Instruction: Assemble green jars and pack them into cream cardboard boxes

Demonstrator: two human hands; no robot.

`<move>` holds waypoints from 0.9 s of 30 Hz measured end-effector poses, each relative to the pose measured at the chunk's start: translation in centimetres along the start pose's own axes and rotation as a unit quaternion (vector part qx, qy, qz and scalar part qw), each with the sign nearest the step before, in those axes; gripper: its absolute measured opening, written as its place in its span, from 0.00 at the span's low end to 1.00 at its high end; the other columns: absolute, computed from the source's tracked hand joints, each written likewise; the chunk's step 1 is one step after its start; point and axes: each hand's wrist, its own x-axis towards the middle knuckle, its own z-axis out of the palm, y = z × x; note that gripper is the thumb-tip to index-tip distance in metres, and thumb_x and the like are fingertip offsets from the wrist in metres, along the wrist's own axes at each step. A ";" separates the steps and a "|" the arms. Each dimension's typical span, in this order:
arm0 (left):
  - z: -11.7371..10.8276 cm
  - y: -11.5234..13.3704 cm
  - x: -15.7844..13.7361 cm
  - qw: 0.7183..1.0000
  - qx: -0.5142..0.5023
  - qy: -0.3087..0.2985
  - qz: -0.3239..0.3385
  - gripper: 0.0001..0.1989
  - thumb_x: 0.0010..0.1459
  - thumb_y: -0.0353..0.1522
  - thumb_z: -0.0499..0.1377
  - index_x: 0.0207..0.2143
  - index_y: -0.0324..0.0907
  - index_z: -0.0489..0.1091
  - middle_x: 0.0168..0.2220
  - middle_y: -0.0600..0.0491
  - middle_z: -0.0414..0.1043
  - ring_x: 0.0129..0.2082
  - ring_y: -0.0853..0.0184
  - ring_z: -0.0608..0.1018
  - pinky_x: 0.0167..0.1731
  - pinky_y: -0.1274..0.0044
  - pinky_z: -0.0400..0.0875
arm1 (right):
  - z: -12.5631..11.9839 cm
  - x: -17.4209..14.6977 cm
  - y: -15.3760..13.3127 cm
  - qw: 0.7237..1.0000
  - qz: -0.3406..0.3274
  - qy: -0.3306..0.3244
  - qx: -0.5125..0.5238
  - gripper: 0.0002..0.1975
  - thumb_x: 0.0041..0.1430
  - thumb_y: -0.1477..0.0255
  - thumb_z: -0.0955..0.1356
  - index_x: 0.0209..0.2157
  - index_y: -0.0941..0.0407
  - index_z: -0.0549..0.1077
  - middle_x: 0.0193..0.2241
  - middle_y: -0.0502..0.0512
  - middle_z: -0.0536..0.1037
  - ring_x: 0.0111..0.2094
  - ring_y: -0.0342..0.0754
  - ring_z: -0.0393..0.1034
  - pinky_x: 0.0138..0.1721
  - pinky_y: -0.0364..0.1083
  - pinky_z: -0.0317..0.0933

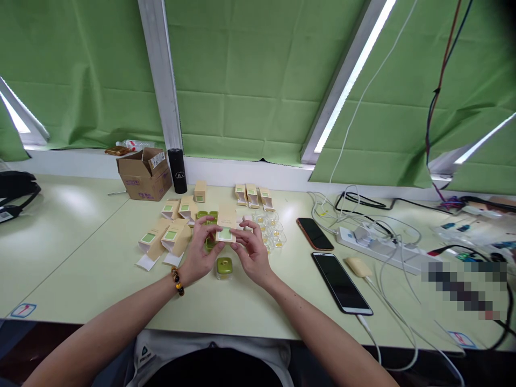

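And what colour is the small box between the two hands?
The box is beige with a green patch, in the head view.

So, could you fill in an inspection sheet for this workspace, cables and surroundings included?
Surface: pale table, a seam running across its left part.
Job's things: small tan box in hand; more tan boxes behind and left; green-lidded container nearer the person; clear containers to the right.
Clutter: two phones, black cylinder, cardboard box.
Grip: left hand and right hand both hold the small tan box.
Cables: white cables and dark cables, tangled near a power strip.
Surroundings: green blinds with bright gaps.
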 end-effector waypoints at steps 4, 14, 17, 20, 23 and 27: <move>0.0 0.1 -0.1 1.000 -0.022 0.003 -0.005 0.25 0.68 0.39 0.60 0.63 0.47 0.59 0.64 0.41 0.58 0.67 0.52 0.65 0.61 0.59 0.68 | -0.2 -0.2 -0.2 0.997 -0.040 -0.014 -0.071 0.17 0.70 0.68 0.68 0.59 0.44 0.75 0.59 0.60 0.59 0.62 0.57 0.66 0.60 0.61 0.73; 0.1 -1.6 -0.5 0.995 -0.042 0.048 -0.081 0.32 0.64 0.44 0.66 0.63 0.47 0.56 0.56 0.44 0.66 0.55 0.56 0.73 0.54 0.64 0.70 | -0.5 -0.7 -0.5 0.943 -0.170 -0.121 -0.260 0.34 0.63 0.76 0.70 0.67 0.40 0.67 0.65 0.63 0.56 0.66 0.67 0.60 0.55 0.67 0.72; 0.2 -1.7 -0.7 0.993 -0.049 0.044 -0.096 0.31 0.63 0.43 0.66 0.62 0.47 0.57 0.54 0.45 0.68 0.52 0.57 0.74 0.53 0.64 0.71 | -0.6 -0.6 -0.6 0.941 -0.169 -0.130 -0.264 0.34 0.62 0.76 0.69 0.67 0.41 0.67 0.65 0.63 0.58 0.66 0.67 0.61 0.54 0.67 0.73; 0.2 -1.5 -0.6 0.993 -0.044 0.062 -0.091 0.29 0.66 0.43 0.63 0.63 0.47 0.58 0.55 0.44 0.68 0.53 0.58 0.75 0.53 0.64 0.72 | -0.6 -0.5 -0.9 0.942 -0.173 -0.134 -0.255 0.32 0.62 0.75 0.69 0.67 0.42 0.68 0.66 0.63 0.59 0.67 0.66 0.60 0.56 0.67 0.71; 0.0 -1.2 -0.1 0.991 -0.052 0.090 -0.080 0.29 0.70 0.43 0.59 0.67 0.47 0.55 0.60 0.42 0.66 0.58 0.57 0.73 0.57 0.64 0.71 | -0.7 -0.3 -1.4 0.945 -0.175 -0.138 -0.239 0.29 0.62 0.72 0.70 0.64 0.45 0.69 0.66 0.63 0.62 0.66 0.65 0.62 0.57 0.64 0.69; -0.6 -1.5 0.9 0.982 -0.115 0.117 -0.090 0.31 0.71 0.45 0.56 0.70 0.47 0.53 0.65 0.42 0.65 0.64 0.57 0.71 0.62 0.65 0.69 | -1.1 0.0 -1.7 0.933 -0.163 -0.179 -0.265 0.26 0.61 0.64 0.72 0.59 0.51 0.69 0.52 0.63 0.77 0.55 0.64 0.70 0.54 0.63 0.66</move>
